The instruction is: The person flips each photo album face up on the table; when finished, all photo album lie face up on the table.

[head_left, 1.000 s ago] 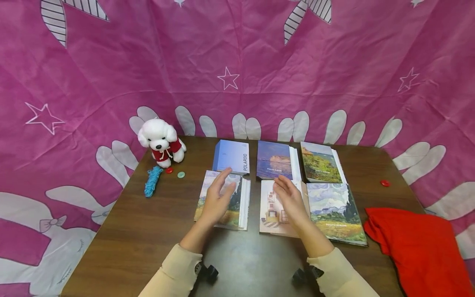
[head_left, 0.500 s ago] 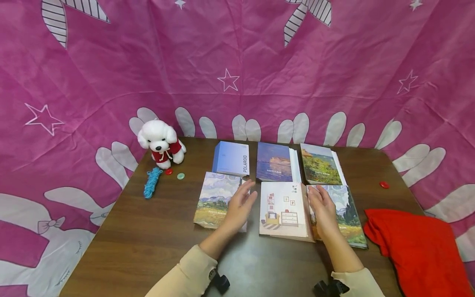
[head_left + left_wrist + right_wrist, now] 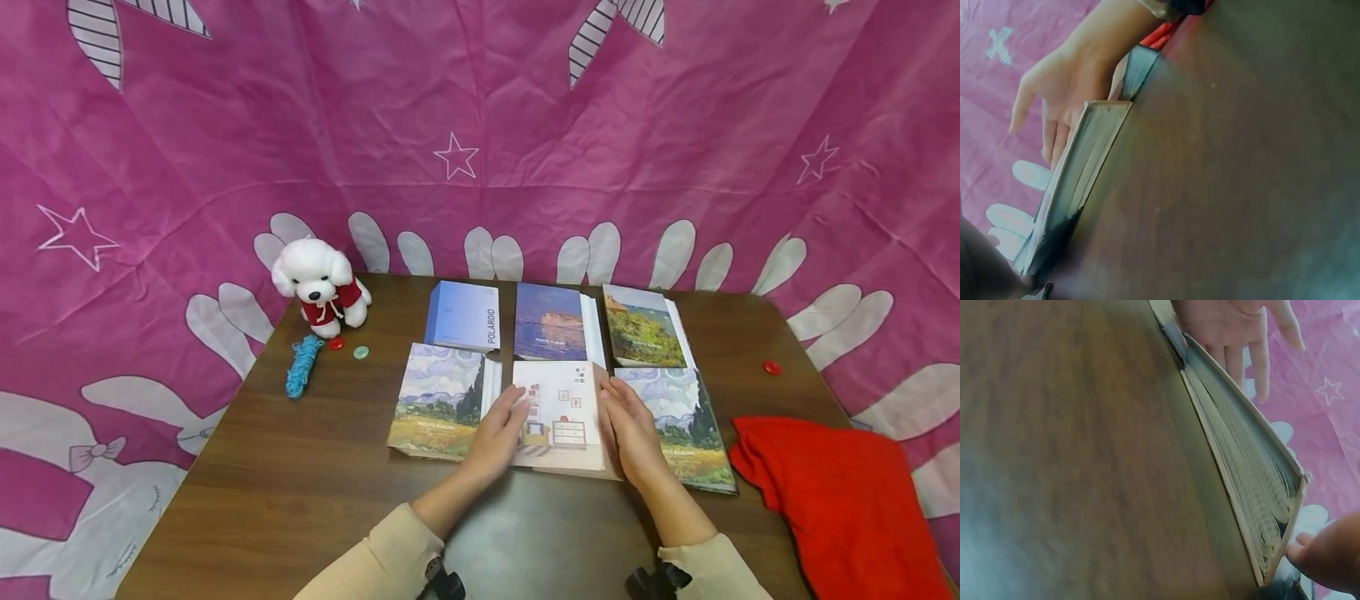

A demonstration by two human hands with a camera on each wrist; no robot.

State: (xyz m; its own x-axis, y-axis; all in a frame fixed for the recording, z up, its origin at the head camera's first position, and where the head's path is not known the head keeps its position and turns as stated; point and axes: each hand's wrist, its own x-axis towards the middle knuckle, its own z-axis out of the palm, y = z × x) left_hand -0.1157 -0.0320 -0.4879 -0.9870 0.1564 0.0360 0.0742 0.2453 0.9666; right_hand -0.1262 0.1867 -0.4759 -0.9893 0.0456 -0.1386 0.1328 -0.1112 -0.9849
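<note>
The cream-coloured photo album with a drawing of a furnished room on its cover (image 3: 564,410) lay flat in the middle of the dark brown wooden table (image 3: 300,492), towards the near edge, its long axis running from the near edge to the far edge and its top pointing at the far edge. The left hand (image 3: 501,432) lay against the album's left side, fingers nearly straight and close together, touching the cover and edge without curling round it. The right hand (image 3: 630,427) lay against the album's right side in the same way, fingers stretched out and relaxed, so the album sat between the two palms. In the right wrist view the album's page block (image 3: 1244,481) showed, slightly fanned. A landscape-painting album (image 3: 438,400) lay just beside it on the left, another landscape-painting album (image 3: 686,425) on the right.
</note>
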